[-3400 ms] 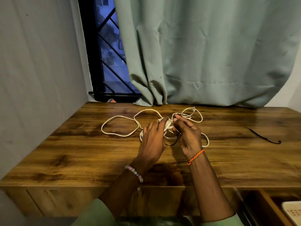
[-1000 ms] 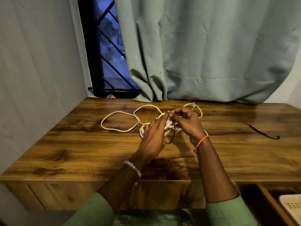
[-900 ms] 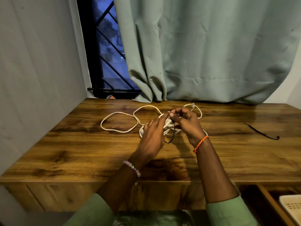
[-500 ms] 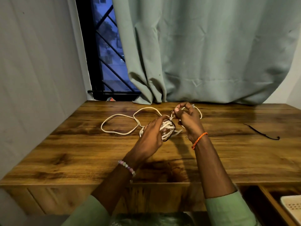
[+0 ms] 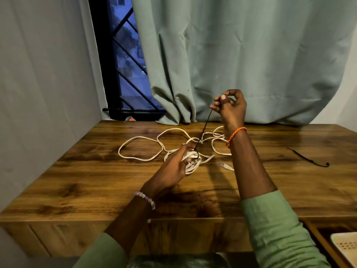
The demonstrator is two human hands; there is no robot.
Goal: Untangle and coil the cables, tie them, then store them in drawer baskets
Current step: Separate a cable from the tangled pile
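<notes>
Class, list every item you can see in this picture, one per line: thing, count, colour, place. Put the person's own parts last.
white cable: 1, white, loose loops on the desk, part bunched in the left hand
cable plug: 1, pale, on the desk beside the right forearm
dark tie: 1, dark, stretched from the bunch up to the right hand
second dark tie: 1, black, lying on the desk at right
desk: 1, brown wood, across the foreground
curtain: 1, pale green, behind the desk
window: 1, dark frame with bars, left of the curtain
basket: 1, cream, in the open drawer at lower right
left hand: 1, beaded bracelet, holds the bunched cable
right hand: 1, orange bracelet, raised, pinches the tie
</notes>
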